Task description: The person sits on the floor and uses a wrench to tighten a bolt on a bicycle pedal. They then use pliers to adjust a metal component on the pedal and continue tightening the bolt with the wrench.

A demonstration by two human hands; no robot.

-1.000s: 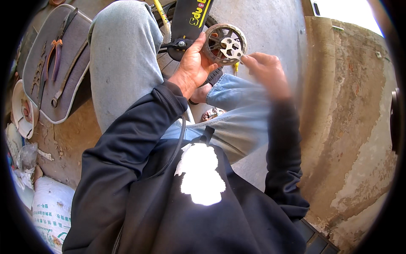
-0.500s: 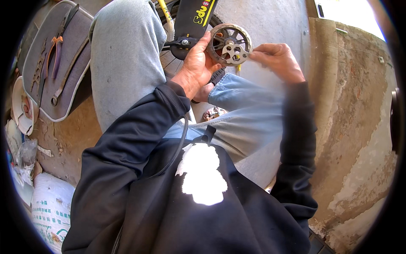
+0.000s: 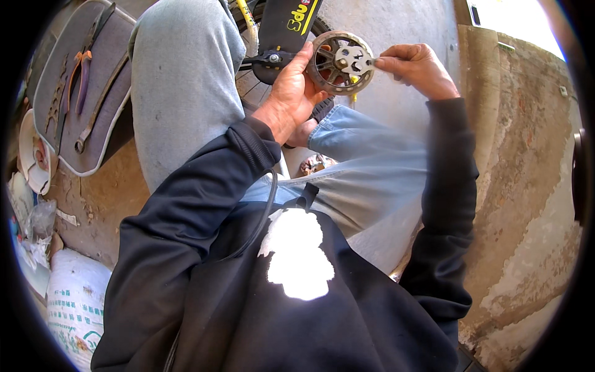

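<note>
My left hand point(image 3: 290, 94) grips the near-left rim of a small spoked wheel point(image 3: 323, 79), its thumb up along the rim. Between thumb and fingers, my right hand point(image 3: 414, 67) pinches the end of a flat silver wrench point(image 3: 364, 64) with several holes. This plate wrench lies over the wheel's hub, on the nut side; whether a hole is seated on the nut is hard to tell. Behind the wheel stands a small bicycle, with a black chain guard point(image 3: 286, 34) and a yellow frame tube point(image 3: 243, 11).
At the left, a grey padded seat point(image 3: 111, 80) carries orange-handled pliers point(image 3: 82, 77), a long wrench point(image 3: 102, 108) and other metal tools. A white bowl-shaped thing point(image 3: 34, 149) and a white sack point(image 3: 74, 297) lie below it. A worn wall point(image 3: 520, 155) runs along the right.
My right hand has moved up and slightly right, turning the plate wrench, which now lies higher over the hub. The wheel has shifted slightly right and up in my left hand.
</note>
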